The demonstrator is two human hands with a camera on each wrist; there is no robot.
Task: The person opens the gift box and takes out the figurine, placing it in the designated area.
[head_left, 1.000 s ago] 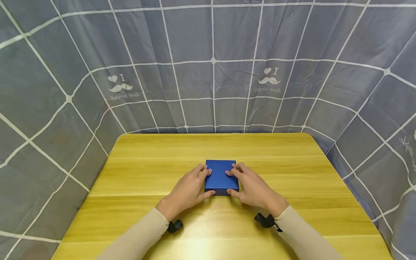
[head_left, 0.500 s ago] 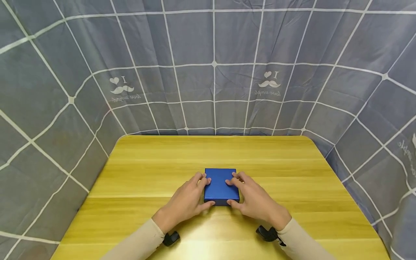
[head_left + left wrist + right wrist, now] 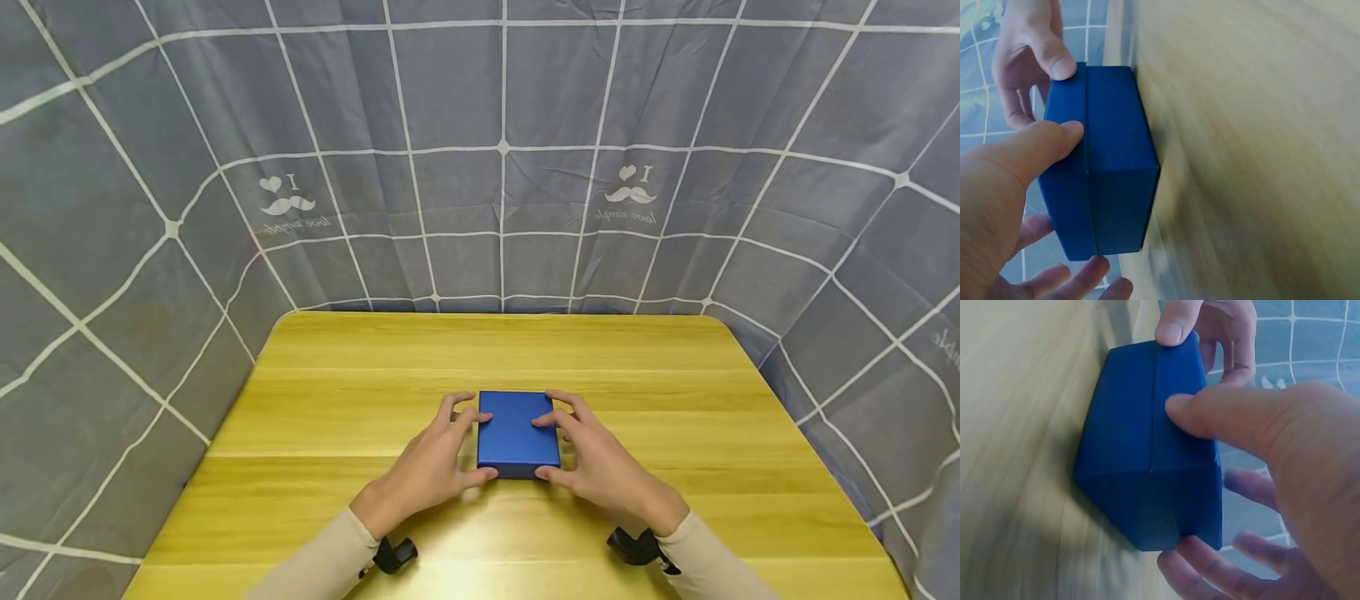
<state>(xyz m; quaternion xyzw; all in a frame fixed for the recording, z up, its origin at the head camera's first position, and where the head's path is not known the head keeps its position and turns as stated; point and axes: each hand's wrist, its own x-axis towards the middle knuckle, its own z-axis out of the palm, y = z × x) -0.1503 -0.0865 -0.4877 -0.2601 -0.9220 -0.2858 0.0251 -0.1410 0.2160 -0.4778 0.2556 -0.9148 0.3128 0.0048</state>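
Observation:
A closed blue box (image 3: 517,433) lies near the middle of the table in the head view. A thin seam between its lid and base shows in both wrist views. From the left, my left hand (image 3: 431,467) holds the box, with its thumb on the near face and its index fingertip over the top edge. My right hand (image 3: 600,462) grips the other side in the same way. In the left wrist view the left thumb (image 3: 1060,140) lies on the lid's side. The right thumb (image 3: 1210,412) does likewise in the right wrist view. The box's far face is hidden.
The wooden table (image 3: 337,417) has rounded far corners. A grey curtain (image 3: 450,192) with white grid lines hangs behind it and along both sides. A black camera mount sits on each wrist, the left mount (image 3: 393,554) and the right mount (image 3: 633,546).
The box and both hands first came nearer to me across the table. Since then the outer fingers have spread slightly away from the box's sides. The head view has shifted a little.

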